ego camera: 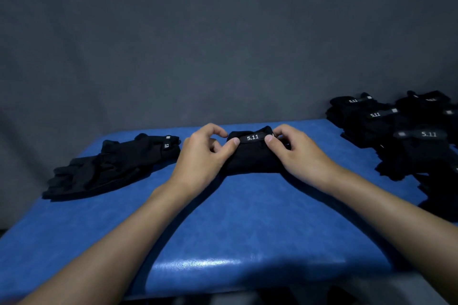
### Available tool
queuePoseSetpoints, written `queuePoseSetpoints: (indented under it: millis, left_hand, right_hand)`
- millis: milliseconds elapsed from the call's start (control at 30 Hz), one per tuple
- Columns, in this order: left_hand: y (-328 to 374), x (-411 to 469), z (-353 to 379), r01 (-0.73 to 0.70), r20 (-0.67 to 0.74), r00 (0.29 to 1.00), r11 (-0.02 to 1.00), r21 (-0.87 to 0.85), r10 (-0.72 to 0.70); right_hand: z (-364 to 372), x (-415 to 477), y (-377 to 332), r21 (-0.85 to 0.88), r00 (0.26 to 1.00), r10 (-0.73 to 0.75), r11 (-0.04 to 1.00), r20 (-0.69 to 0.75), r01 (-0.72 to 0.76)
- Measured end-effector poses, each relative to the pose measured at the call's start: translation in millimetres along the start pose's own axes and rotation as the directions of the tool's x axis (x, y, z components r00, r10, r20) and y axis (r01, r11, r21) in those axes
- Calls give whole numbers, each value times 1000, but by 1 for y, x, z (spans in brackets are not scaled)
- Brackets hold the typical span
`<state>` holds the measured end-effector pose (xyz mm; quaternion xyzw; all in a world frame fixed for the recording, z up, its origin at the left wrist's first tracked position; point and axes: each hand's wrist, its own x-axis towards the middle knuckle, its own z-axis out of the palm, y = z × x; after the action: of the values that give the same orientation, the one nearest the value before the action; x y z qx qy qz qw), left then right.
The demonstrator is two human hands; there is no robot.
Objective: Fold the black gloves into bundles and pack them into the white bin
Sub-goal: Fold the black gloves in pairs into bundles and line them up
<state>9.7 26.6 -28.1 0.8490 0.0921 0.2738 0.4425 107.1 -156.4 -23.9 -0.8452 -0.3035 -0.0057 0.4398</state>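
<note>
Both hands working the top of a half-done glove bundle, bin nowhere in sight

The bundle sits mid-way across the blue table, towards its far edge. The left hand and right hand each pinch one end of the 5.11 strap, thumbs on the near side and fingers curled over the top. My guess is that's to keep the roll tight while the cuff gets tucked or fastened. The bundle looks like a squat black lump, label facing up, pretty compact already. A flat unfolded pair lies off to the left, probably next in line, and a big glove pile is stacked at the right edge. The white bin isn't visible, so packing hasn't come yet.
</note>
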Motion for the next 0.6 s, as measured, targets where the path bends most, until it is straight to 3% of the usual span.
queuePoseSetpoints:
  millis: [133, 233, 367, 600]
  left_hand:
    - [-1, -2, -3, -70, -1, 998, 996, 53, 70]
    - [-2, -5, -8, -133, 90, 989, 979, 154, 121]
    - [-1, -8, -15, -171, 209, 969, 972, 162, 135]
    - [-3, -6, -9, -191, 225, 964, 958, 214, 142]
  right_hand:
    - [3, 5, -1, -58, 999, 28, 998, -32, -30]
    - [5, 7, -1, -74, 998, 43, 996, -43, -46]
    - [1, 4, 0, -17, 998, 52, 998, -23, -53]
    - [-18, -15, 9, -54, 992, 17, 998, 124, -11]
